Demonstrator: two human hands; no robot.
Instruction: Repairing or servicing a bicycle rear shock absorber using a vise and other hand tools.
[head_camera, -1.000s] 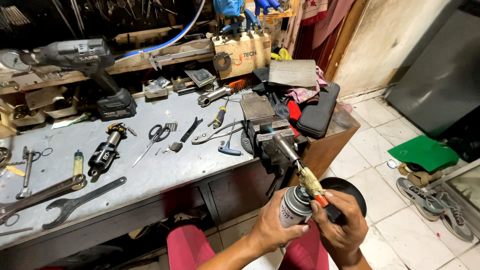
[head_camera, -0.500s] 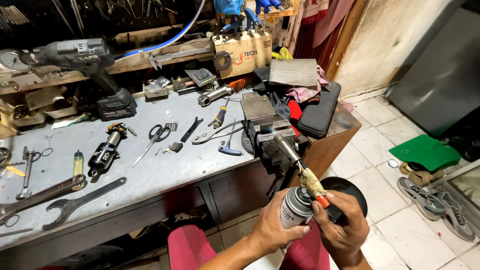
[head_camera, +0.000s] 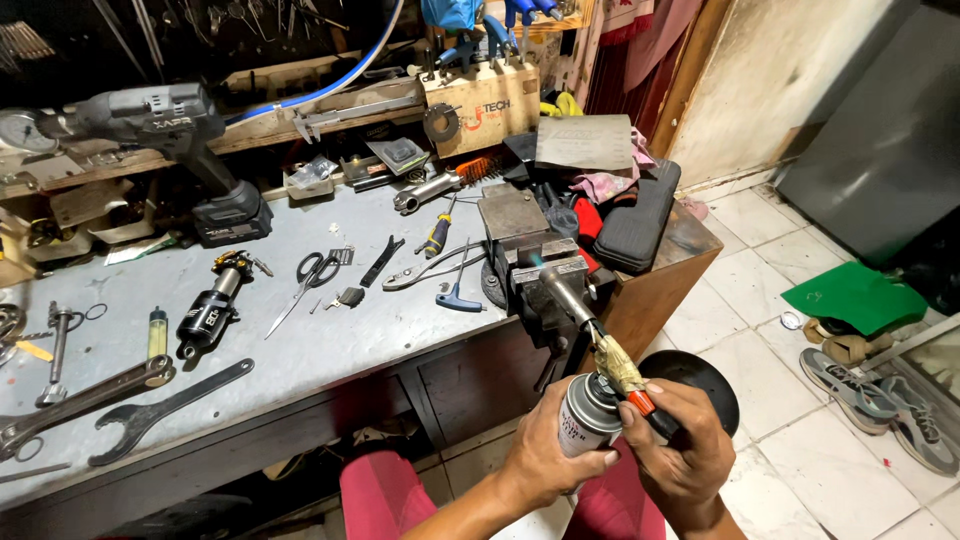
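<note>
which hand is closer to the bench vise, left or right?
Right, narrowly. The right hand grips the torch head just below the vise, with the nozzle aimed at the clamped tube. The left hand holds the gas canister, slightly lower and further left.

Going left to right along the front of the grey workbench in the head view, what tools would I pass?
Adjustable wrench → large open spanner → black shock absorber → scissors → blue-handled T-key → bench vise.
</note>
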